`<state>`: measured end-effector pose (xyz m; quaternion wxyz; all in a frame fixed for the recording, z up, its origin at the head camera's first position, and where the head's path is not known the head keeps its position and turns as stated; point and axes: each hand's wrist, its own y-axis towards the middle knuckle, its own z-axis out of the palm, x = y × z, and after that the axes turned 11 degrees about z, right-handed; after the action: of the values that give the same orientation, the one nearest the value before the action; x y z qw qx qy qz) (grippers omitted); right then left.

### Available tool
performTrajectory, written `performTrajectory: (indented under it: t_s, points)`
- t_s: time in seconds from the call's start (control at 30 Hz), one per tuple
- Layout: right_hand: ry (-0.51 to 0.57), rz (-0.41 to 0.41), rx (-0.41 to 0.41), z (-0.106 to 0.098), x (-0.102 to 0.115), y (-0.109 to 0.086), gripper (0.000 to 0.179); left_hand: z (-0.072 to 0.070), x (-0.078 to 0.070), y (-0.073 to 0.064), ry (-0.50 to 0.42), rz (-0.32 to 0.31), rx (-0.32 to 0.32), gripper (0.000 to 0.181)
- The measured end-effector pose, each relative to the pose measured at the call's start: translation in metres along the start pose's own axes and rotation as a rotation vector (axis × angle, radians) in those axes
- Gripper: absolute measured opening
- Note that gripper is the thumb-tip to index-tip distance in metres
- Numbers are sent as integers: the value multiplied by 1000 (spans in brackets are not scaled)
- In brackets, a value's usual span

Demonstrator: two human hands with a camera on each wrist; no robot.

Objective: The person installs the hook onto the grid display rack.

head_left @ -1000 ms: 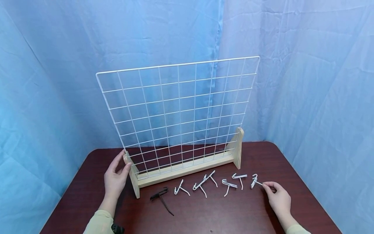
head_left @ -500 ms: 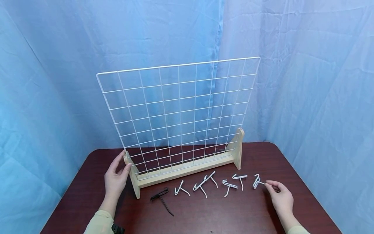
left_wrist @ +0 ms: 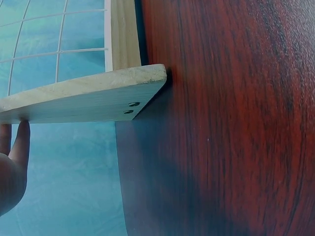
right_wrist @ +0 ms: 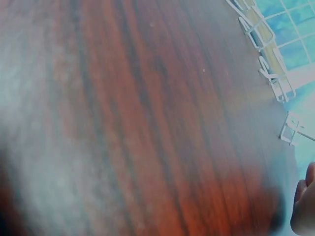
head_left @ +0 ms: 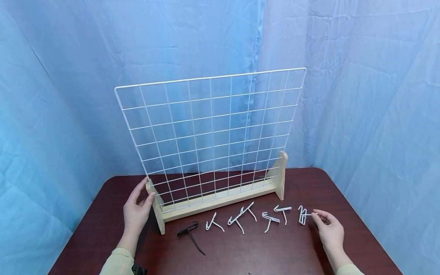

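My left hand (head_left: 135, 210) grips the left end piece of a pale wooden stand (head_left: 220, 203), thumb in front and fingers near its top. A white wire grid panel (head_left: 210, 78) rises from this stand. From the left wrist view, fingertips (left_wrist: 20, 140) touch the outer face of the wooden end piece (left_wrist: 83, 93). On the right, my right hand (head_left: 329, 231) pinches a white wire hook (head_left: 302, 215) by its prong, with the bent mounting end pointing left. The right wrist view shows this hook (right_wrist: 290, 130) beside the partly visible hand (right_wrist: 302, 209).
Several white hooks, among them a near one (head_left: 270, 219) and a left one (head_left: 214, 222), lie in a row before the stand. A black hook (head_left: 189, 230) lies at the row's left end. Blue curtains (head_left: 378, 114) surround the dark red table (head_left: 220, 256).
My right hand has shifted slightly right and turned the white hook, so its mounting end now faces left more squarely. My left hand has kept its place on the stand.
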<state>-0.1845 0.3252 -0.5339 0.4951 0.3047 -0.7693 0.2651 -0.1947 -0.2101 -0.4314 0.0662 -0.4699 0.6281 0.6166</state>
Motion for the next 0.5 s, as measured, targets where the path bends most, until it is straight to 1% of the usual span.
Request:
performTrajectory:
  t_s: [0.1, 0.2, 0.37, 0.5]
  points:
    - [-31, -50, -27, 1, 5, -2, 24, 0, 0, 0, 4, 1, 5, 54]
    - [-36, -99, -44, 2, 11, -4, 23, 1, 0, 0, 5, -1, 6, 54]
    - [-8, -151, -62, 4, 22, -6, 22, 0, 1, 0, 6, -6, 7, 55]
    - [58, -172, -79, 9, 33, -8, 20, 0, 1, 0, 7, -3, 11, 54]
